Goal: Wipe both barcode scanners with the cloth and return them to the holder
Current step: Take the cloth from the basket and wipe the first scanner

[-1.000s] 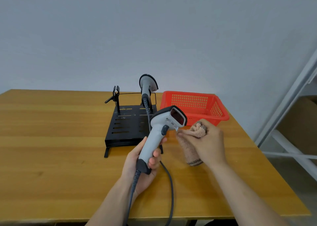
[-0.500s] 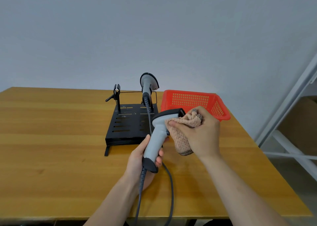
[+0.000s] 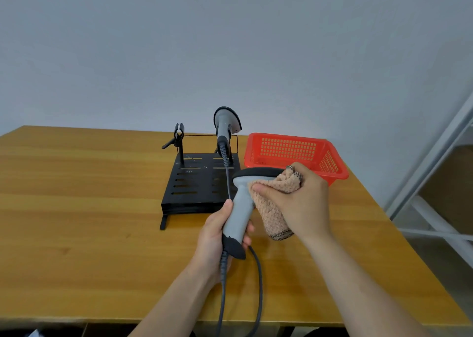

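Note:
My left hand (image 3: 213, 236) grips the handle of a grey barcode scanner (image 3: 242, 208), held upright above the table with its grey cable (image 3: 258, 285) trailing down toward me. My right hand (image 3: 302, 203) presses a beige cloth (image 3: 273, 208) against the right side of the scanner's head and neck, hiding its window. A second grey scanner (image 3: 225, 124) stands in the right clip of the black holder (image 3: 197, 183). The holder's left clip (image 3: 178, 134) holds nothing.
A red plastic basket (image 3: 294, 152) sits right of the holder, just behind my right hand. The wooden table (image 3: 76, 208) ends at its right edge, beyond which a white metal shelf frame (image 3: 435, 170) stands. A grey wall lies behind.
The scanner head has turned away from me, and the cloth has moved from beside it onto its head and neck. Both hands have shifted slightly.

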